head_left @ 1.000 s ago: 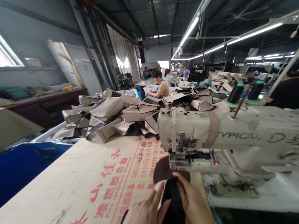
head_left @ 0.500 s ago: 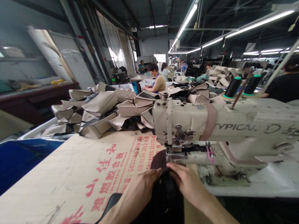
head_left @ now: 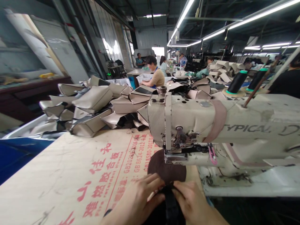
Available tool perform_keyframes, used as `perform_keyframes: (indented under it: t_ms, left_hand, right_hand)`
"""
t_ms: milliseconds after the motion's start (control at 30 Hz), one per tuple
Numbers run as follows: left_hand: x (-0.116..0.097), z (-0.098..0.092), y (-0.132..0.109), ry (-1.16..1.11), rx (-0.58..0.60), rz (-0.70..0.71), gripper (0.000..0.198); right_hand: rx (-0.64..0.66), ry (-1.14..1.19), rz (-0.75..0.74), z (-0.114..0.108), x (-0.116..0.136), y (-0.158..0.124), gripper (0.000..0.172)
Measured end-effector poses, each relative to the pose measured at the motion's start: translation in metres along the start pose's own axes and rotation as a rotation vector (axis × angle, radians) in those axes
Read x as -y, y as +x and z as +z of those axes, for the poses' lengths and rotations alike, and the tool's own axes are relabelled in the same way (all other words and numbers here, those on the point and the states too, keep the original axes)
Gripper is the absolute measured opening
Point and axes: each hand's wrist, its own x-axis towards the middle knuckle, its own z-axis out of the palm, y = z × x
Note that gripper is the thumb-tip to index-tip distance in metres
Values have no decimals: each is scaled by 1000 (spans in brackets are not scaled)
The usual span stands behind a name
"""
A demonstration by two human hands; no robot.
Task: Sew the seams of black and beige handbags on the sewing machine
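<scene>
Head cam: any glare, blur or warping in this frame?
Head view: strong wide-angle warping toward the edges; the white fluorescent tube lights are bright but cause little flare; the cream sewing machine head stays sharp; the person's bare left hand and bare right hand look slightly soft and are cut off by the bottom edge.

Your left hand [head_left: 133,200] and right hand [head_left: 191,201] run off the bottom edge, and your fingers [head_left: 152,184] hide where the black strap [head_left: 170,206] meets the dark round piece [head_left: 164,167]. The sewing machine [head_left: 211,131] is cut off at right; the far stacks of pieces [head_left: 222,70] are too small to tell.
</scene>
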Motion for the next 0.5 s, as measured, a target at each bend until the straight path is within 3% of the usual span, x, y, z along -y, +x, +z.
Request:
perform_keyframes:
  t_ms: [200,367,500]
  left_hand:
    - [-6,-6,-5,-36,52,-50,20]
    - [-9,8,-19,-77,-92,-163,20]
    - [-19,21,-8,-70,-153,-261,27]
  right_hand:
    - [-74,-22,-37,5,-1,-3,20]
    - [-114,-16,-32,3,3,-3,17]
    - [-74,36,-19,0,10,0,16]
